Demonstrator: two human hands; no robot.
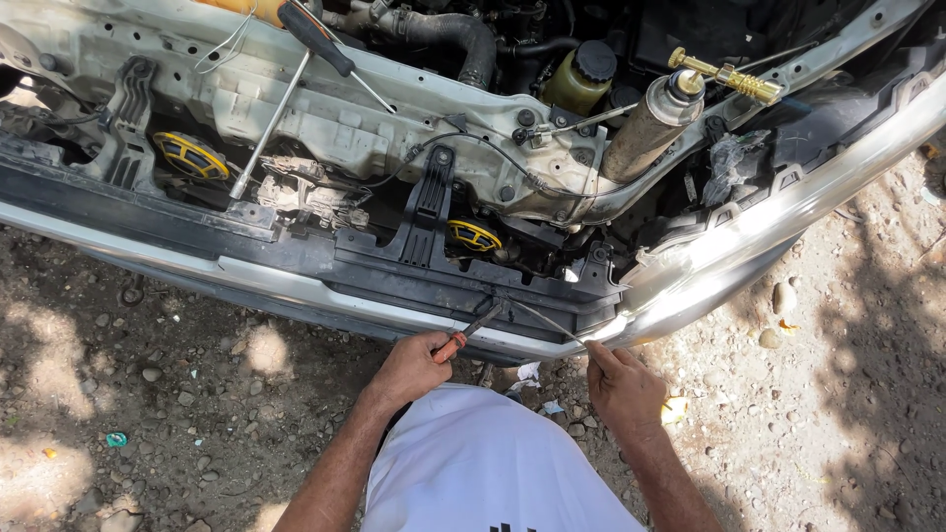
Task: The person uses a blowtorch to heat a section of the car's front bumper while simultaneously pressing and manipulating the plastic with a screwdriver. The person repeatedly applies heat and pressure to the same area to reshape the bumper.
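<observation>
A red-handled screwdriver (471, 331) was gripped in the left hand (412, 366), fingers clamped round its handle, the tip pressed to the front edge of the black panel (394, 271) on a stripped car nose. A thin wire (548, 321) was pinched in the closed fingers of the right hand (625, 392) at the same spot. The bumper (788, 212) was already partly loosened. A gas torch (655, 123) was left lying by the engine bay's right corner.
</observation>
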